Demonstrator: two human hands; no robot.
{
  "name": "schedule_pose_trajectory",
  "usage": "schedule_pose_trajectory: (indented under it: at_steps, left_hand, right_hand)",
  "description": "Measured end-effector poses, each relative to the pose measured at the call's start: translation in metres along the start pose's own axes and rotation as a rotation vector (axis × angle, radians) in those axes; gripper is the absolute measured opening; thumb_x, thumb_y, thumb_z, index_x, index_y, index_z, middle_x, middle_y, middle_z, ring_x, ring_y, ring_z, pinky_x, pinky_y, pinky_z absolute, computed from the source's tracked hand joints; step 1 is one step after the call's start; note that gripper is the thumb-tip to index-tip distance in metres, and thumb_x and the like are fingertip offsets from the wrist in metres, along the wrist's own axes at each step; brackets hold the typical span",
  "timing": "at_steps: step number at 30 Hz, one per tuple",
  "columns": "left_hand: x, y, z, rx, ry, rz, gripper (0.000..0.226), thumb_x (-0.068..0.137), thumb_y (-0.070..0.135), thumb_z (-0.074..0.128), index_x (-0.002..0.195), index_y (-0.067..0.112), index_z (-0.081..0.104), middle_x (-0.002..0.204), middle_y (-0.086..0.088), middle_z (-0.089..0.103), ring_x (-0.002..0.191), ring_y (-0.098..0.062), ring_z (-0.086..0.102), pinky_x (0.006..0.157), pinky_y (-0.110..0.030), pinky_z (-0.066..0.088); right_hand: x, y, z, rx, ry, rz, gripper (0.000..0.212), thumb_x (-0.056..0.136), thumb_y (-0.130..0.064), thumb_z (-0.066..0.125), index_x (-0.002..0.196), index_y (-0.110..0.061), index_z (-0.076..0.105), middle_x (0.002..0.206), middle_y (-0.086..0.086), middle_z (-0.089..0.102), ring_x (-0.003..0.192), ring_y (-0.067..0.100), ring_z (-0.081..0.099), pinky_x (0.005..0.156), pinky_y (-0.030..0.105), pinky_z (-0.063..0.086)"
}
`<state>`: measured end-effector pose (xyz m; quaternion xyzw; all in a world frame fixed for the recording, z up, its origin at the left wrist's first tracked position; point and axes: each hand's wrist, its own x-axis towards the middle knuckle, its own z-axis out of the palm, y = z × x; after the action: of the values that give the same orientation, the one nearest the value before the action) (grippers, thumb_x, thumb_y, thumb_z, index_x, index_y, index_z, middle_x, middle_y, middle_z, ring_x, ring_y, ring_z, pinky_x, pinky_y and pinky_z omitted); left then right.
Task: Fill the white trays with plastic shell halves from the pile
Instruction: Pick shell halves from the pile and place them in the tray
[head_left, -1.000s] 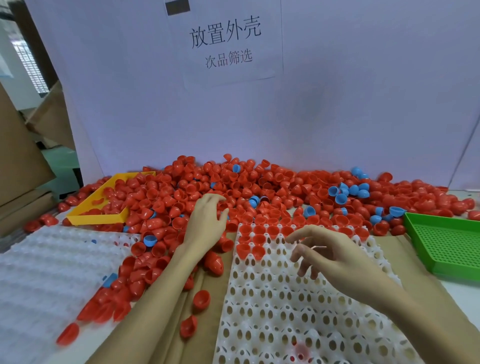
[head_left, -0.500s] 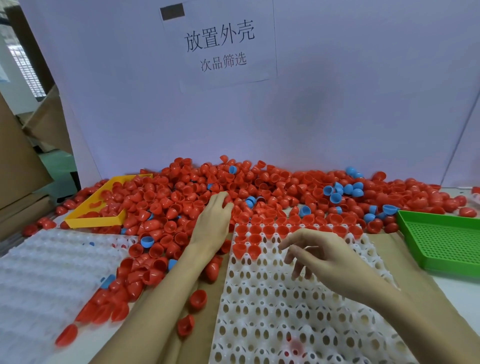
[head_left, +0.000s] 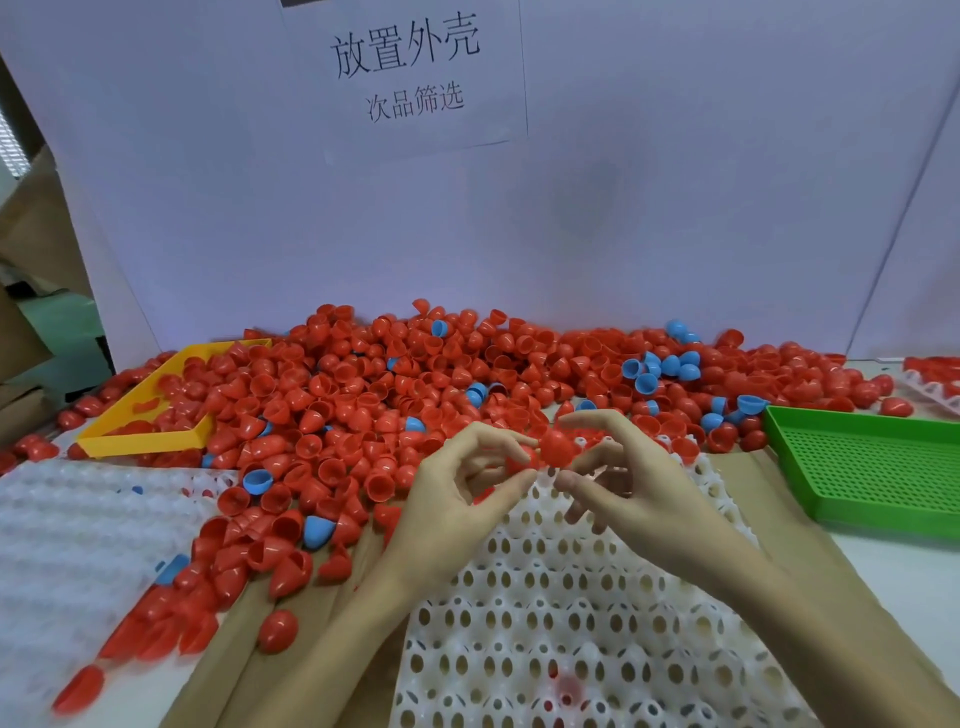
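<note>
behind the bench stands a smooth pale lavender board (head_left: 675, 182) with a white paper sign (head_left: 410, 73) printed in black characters. brown cardboard (head_left: 291, 618) covers the bench under the work.

across the back lies the pile (head_left: 395, 395) of glossy red plastic shell halves, rounded at one end and open like little cups at the other, with a scatter of blue halves (head_left: 654, 371) mixed in. a shallow yellow tray (head_left: 140, 441) sits half buried at its left edge; a green tray (head_left: 872, 467) with a fine perforated grid floor sits at the right.

the white tray (head_left: 571, 613) in the middle is a moulded lattice of oval holes and rounded bumps; nearly all the holes that show are unfilled, and its far rows are mostly hidden behind the hands. a second white tray (head_left: 67, 525), blurred, lies at the left with red halves spilled along its right edge.

both hands meet above the far end of the middle tray. the left hand (head_left: 457, 499) pinches a small red shell half (head_left: 521, 458) between thumb and curled fingertips. the right hand (head_left: 639, 483) holds another red shell half (head_left: 558, 447) against it, forefinger arched over the top and thumb below, its other fingers loosely bent. the two halves touch; whether they are nested i cannot tell.
</note>
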<state>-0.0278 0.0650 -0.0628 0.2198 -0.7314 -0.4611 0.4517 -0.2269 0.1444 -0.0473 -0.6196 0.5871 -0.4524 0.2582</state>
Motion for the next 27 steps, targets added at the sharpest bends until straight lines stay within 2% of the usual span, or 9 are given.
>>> schedule_pose_trajectory:
  at_steps: [3,7,10,14,16,18,20,23,27]
  left_hand:
    - [-0.003,0.0,0.002,0.003,-0.02,-0.022,0.015,0.095,0.008,0.076,0.104,0.018,0.07,0.118,0.003,0.074,0.118,-0.015,0.07,0.1,-0.022,0.054]
    - [-0.003,-0.001,-0.001,-0.009,-0.051,-0.042,0.026,0.096,0.009,0.076,0.118,0.019,0.066,0.121,0.001,0.072,0.121,-0.02,0.068,0.105,-0.029,0.053]
    - [-0.005,0.0,-0.002,0.03,-0.064,-0.022,0.035,0.095,0.01,0.077,0.125,0.022,0.064,0.124,0.003,0.071,0.124,-0.021,0.067,0.105,-0.031,0.054]
    - [-0.009,0.0,0.0,0.157,-0.021,0.035,0.029,0.099,0.012,0.073,0.124,0.023,0.065,0.122,0.006,0.071,0.123,-0.019,0.067,0.104,-0.032,0.054]
    - [-0.01,0.002,0.0,0.183,-0.009,0.049,0.027,0.1,0.013,0.07,0.124,0.024,0.065,0.121,0.007,0.071,0.122,-0.018,0.067,0.103,-0.03,0.054]
    - [-0.01,0.003,-0.001,0.169,0.011,0.041,0.022,0.103,0.018,0.067,0.123,0.027,0.066,0.113,0.007,0.073,0.113,-0.019,0.071,0.096,-0.028,0.057]
    - [-0.01,0.004,-0.002,0.127,0.012,-0.001,0.019,0.105,0.025,0.062,0.124,0.028,0.064,0.097,0.002,0.073,0.091,-0.023,0.075,0.083,-0.032,0.062]
    - [-0.012,0.005,0.0,0.165,-0.014,-0.03,0.018,0.108,0.027,0.056,0.125,0.028,0.063,0.08,-0.006,0.067,0.066,-0.025,0.071,0.065,-0.042,0.062]
    - [-0.013,0.008,0.002,0.172,-0.008,-0.026,0.015,0.111,0.031,0.05,0.12,0.027,0.062,0.076,-0.005,0.067,0.061,-0.024,0.068,0.061,-0.045,0.06]
  right_hand:
    - [0.001,-0.001,0.0,-0.011,-0.011,-0.009,0.03,0.097,-0.026,0.074,0.124,-0.031,0.062,0.093,0.001,0.074,0.077,0.016,0.077,0.066,0.034,0.063]
    - [0.0,-0.004,-0.001,0.001,-0.013,-0.024,0.023,0.095,-0.025,0.075,0.116,-0.029,0.067,0.093,-0.008,0.074,0.076,0.017,0.077,0.064,0.031,0.061]
    - [-0.001,-0.005,-0.001,0.011,-0.029,-0.028,0.025,0.095,-0.02,0.076,0.117,-0.028,0.066,0.096,-0.005,0.075,0.077,0.018,0.077,0.065,0.033,0.062]
    - [-0.002,-0.008,0.0,0.019,-0.033,-0.033,0.029,0.095,-0.016,0.077,0.117,-0.031,0.066,0.097,-0.005,0.075,0.077,0.018,0.078,0.065,0.035,0.063]
    - [-0.002,-0.01,0.001,0.017,-0.031,-0.026,0.026,0.095,-0.022,0.076,0.117,-0.031,0.065,0.096,-0.006,0.075,0.076,0.018,0.078,0.063,0.032,0.062]
    - [-0.002,-0.012,0.001,0.019,-0.038,0.014,0.023,0.096,-0.038,0.072,0.115,-0.027,0.066,0.091,-0.005,0.077,0.073,0.018,0.077,0.06,0.026,0.057]
    - [-0.002,-0.014,0.003,0.038,-0.06,0.086,0.036,0.095,-0.056,0.063,0.107,-0.022,0.069,0.084,-0.001,0.078,0.066,0.017,0.076,0.056,0.017,0.052]
    - [-0.004,-0.016,0.006,0.12,-0.128,0.204,0.053,0.097,-0.065,0.053,0.1,-0.017,0.073,0.076,0.005,0.077,0.059,0.017,0.071,0.05,0.009,0.044]
    - [-0.004,-0.017,0.009,0.198,-0.131,0.291,0.061,0.094,-0.072,0.052,0.093,-0.016,0.079,0.071,0.01,0.076,0.055,0.014,0.067,0.045,0.015,0.041]
